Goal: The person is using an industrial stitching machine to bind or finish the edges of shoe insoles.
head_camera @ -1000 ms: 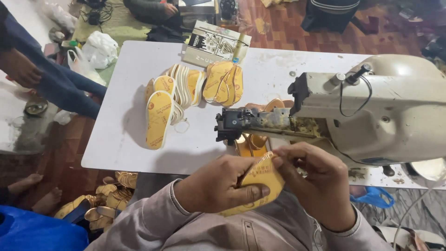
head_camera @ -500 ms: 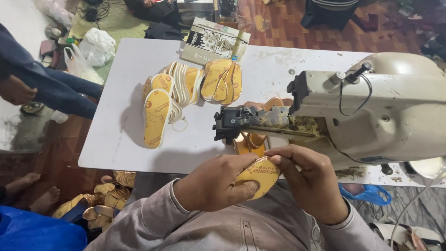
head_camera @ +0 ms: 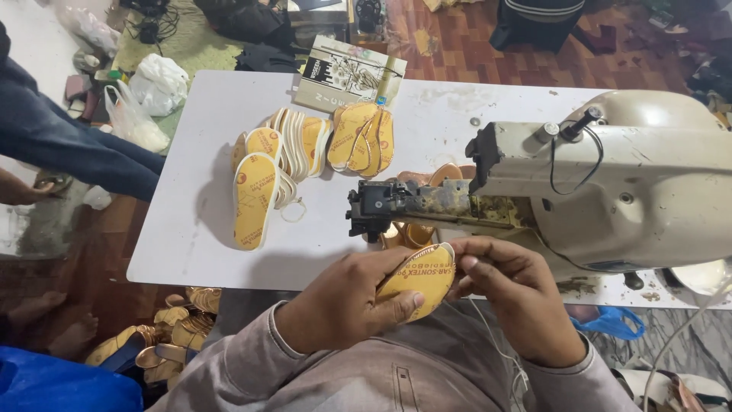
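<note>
Both my hands are on one yellow insole at bottom centre, just below the sewing machine head. Left hand pinches it, right hand grips the other edge. A stack of insoles sits on the desk upper left, looks finished I'd guess; more lie on the floor, bottom left.
</note>
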